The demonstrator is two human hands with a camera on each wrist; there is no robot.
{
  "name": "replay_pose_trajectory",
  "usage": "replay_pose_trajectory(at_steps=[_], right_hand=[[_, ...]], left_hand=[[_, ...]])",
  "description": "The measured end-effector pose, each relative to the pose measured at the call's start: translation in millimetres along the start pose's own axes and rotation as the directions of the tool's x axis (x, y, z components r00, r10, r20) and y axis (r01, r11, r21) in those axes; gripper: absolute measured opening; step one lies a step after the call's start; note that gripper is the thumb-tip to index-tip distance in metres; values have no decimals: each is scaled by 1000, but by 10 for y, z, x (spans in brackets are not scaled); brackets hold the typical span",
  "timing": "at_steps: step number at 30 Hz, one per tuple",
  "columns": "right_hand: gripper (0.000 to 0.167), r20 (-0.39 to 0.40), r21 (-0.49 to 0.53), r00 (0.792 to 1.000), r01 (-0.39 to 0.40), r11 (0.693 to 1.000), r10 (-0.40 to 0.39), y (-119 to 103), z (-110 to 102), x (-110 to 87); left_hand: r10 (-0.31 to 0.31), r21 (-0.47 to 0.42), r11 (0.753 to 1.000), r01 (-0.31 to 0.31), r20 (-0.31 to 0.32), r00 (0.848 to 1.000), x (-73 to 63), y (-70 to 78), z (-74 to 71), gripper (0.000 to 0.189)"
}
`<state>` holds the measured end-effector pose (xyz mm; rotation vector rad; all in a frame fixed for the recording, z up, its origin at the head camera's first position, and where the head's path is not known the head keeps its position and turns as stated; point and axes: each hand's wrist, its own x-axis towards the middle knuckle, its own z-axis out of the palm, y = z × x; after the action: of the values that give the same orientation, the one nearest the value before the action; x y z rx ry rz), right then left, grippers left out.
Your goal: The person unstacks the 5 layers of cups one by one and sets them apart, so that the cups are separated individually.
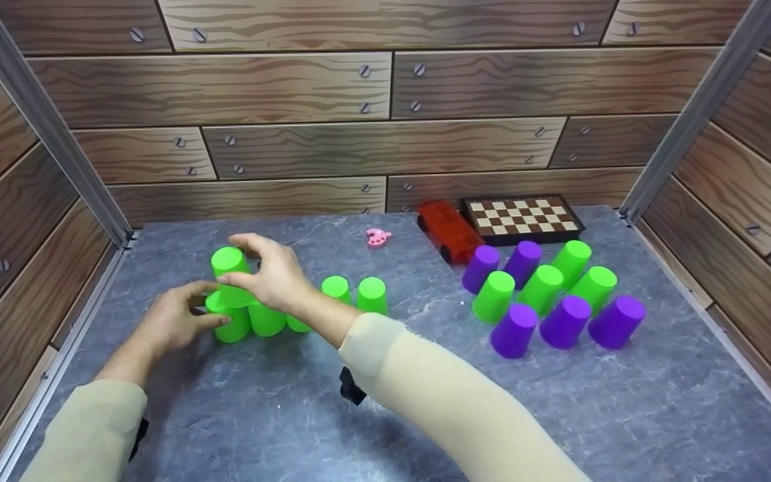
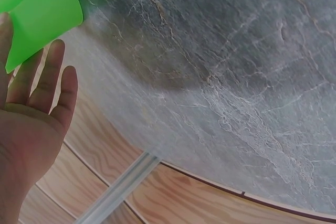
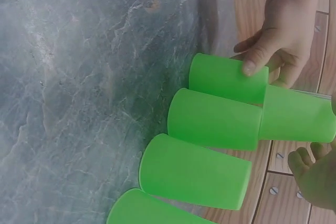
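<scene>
Upside-down green cups stand in a row at the left of the table. My left hand is round the row's leftmost cup, thumb in front and fingers behind. In the right wrist view, that thumb lies on the cup's side near its base. One more green cup stands upside down on top, bridging the leftmost cup and its neighbour. My right hand holds this upper cup, thumb across its front and index finger behind its top. The right forearm hides part of the row.
At the right, green cups and purple cups stand upside down in a group. Behind them lie a red toy car and a checkered game board. A small pink toy lies at the back. Wood-patterned walls enclose the table.
</scene>
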<state>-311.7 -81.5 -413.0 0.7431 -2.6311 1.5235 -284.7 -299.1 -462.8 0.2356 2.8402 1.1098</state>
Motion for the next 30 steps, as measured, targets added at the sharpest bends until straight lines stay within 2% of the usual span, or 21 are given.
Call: replay_pose_trajectory(at_steps=[5, 10, 15, 20, 25, 30], right_hand=[[61, 14, 18, 1000, -12, 1000, 12, 21, 5, -10], [58, 15, -9, 1000, -2, 1000, 2, 23, -18, -14], [53, 28, 14, 999, 32, 999, -32, 23, -147, -53], [50, 13, 44, 997, 78, 996, -78, 7, -489, -75], [50, -13, 2, 992, 126, 992, -126, 76, -969, -146], [54, 7, 3, 991, 131, 991, -131, 221, -1444, -252]], left_hand=[[11, 1, 1000, -11, 4, 1000, 5, 14, 4, 61], [15, 6, 1000, -15, 3, 1000, 17, 46, 21, 62], [16, -6, 1000, -16, 5, 1000, 17, 52, 27, 60], [16, -17, 1000, -16, 1, 1000, 26, 61, 22, 58], [1, -6, 1000, -1, 1, 1000, 21, 43, 20, 59], [-3, 4, 1000, 3, 3, 1000, -13, 7, 14, 59]])
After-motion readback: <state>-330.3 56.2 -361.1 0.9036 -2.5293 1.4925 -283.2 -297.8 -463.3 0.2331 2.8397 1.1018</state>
